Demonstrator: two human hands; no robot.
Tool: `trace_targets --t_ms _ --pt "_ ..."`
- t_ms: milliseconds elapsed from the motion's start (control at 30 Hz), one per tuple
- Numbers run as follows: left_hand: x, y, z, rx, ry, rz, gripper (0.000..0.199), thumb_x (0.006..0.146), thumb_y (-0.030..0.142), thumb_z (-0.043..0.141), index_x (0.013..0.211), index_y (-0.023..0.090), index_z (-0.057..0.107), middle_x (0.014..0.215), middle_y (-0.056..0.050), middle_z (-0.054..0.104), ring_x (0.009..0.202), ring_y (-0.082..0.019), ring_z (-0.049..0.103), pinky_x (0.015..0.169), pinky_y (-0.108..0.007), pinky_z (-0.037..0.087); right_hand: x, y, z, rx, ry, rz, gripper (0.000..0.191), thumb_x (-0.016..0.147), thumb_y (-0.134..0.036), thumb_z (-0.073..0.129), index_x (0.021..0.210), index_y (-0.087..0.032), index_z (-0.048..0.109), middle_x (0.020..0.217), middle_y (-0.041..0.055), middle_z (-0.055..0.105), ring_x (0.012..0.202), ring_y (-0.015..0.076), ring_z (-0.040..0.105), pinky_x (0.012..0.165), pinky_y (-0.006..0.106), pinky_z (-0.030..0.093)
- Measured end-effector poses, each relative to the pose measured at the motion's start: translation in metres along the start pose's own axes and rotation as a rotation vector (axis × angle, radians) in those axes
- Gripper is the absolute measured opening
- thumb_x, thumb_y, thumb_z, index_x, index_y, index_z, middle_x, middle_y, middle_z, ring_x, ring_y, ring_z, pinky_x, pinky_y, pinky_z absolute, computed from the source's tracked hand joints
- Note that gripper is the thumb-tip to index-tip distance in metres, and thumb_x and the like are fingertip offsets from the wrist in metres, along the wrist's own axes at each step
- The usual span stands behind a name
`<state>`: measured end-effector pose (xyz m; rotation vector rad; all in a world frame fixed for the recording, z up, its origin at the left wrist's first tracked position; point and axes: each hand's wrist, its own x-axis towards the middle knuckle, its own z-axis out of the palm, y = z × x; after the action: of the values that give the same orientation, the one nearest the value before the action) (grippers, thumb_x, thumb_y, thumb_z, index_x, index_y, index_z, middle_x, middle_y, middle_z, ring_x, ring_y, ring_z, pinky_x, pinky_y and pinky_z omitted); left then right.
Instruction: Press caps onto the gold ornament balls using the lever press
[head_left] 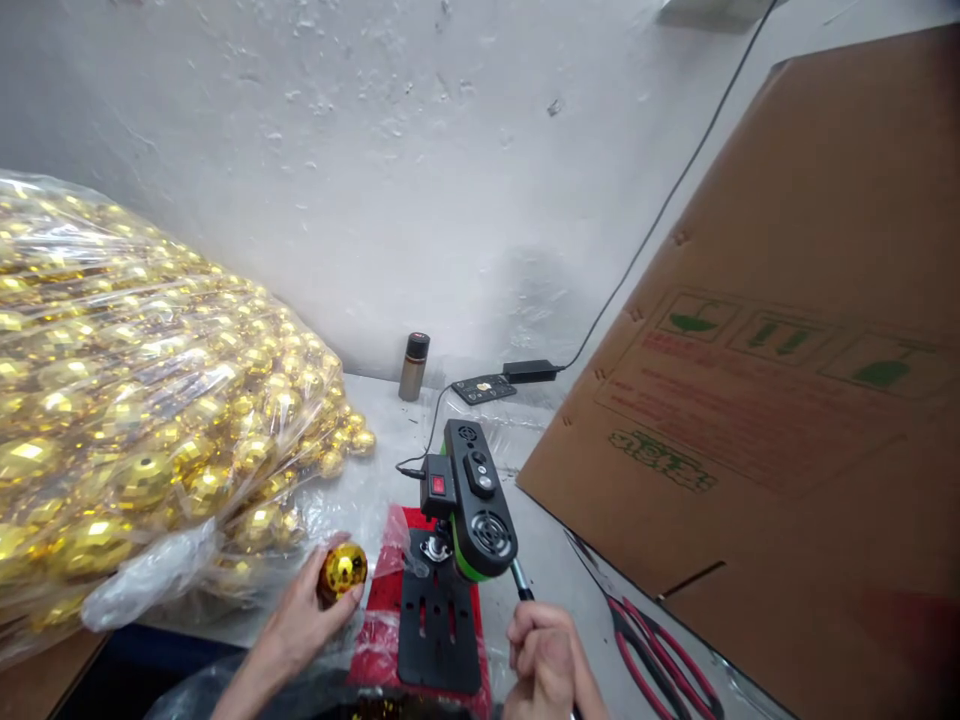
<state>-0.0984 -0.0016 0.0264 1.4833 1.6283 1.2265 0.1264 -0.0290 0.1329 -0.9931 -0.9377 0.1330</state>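
Gold ball (347,568) part-hidden in left hand (306,612)

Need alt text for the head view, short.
Left hand holds a shiny gold ball while the right hand grips the metal lever of a black machine on a red base. Left of them lies a big clear plastic bag of gold balls; on the right, a large cardboard box; behind, a pale, rough wall.

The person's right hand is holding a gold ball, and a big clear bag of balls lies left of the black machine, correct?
Not quite: the head view shows the gold ball in the left hand, not the right hand. The clear bag does lie left of the black machine.
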Motion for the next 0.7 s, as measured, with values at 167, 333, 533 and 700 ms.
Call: trace_targets --t_ms 167,333,533,700 --pt "-0.050 0.018 0.033 -0.737 -0.209 -0.557 0.073 0.071 0.077 0.081 0.113 0.019 0.073 0.097 -0.008 0.080 0.081 -0.022 0.078 0.067 -0.030 0.061 0.014 -0.010 0.001 0.064 -0.071 -0.071 0.046 0.107 -0.029 0.057 0.062 -0.021 0.051 0.057 -0.0034 0.048 0.052 0.0099 0.048 0.050 0.025 0.034" --pt "-0.042 0.039 0.075 -0.845 -0.126 -0.675 0.073 0.058 0.074 0.092 0.102 0.021 0.069 0.078 0.001 0.073 0.053 -0.012 0.068 0.046 -0.020 0.048 0.026 -0.024 -0.003 0.007 -0.186 -0.053 0.048 0.110 -0.029 0.053 0.062 -0.020 0.050 0.060 -0.0034 0.050 0.051 0.0079 0.048 0.047 0.022 0.034" --pt "-0.023 0.035 0.105 -0.513 -0.233 -0.465 0.085 0.066 0.076 0.086 0.128 0.021 0.065 0.071 0.005 0.072 0.034 -0.009 0.054 0.034 -0.020 0.034 0.025 -0.018 -0.007 0.016 -0.245 -0.094 0.043 0.110 -0.022 0.049 0.067 -0.021 0.051 0.062 -0.0042 0.049 0.055 0.0084 0.051 0.052 0.022 0.037" --pt "-0.027 0.030 0.104 -0.198 -0.254 -0.223 0.071 0.082 0.065 0.078 0.136 0.020 0.065 0.062 0.004 0.073 0.052 -0.023 0.072 0.052 -0.029 0.054 0.017 -0.027 -0.006 0.009 -0.215 -0.013 0.042 0.111 -0.022 0.048 0.069 -0.021 0.052 0.065 -0.0036 0.049 0.057 0.0088 0.048 0.055 0.024 0.037"
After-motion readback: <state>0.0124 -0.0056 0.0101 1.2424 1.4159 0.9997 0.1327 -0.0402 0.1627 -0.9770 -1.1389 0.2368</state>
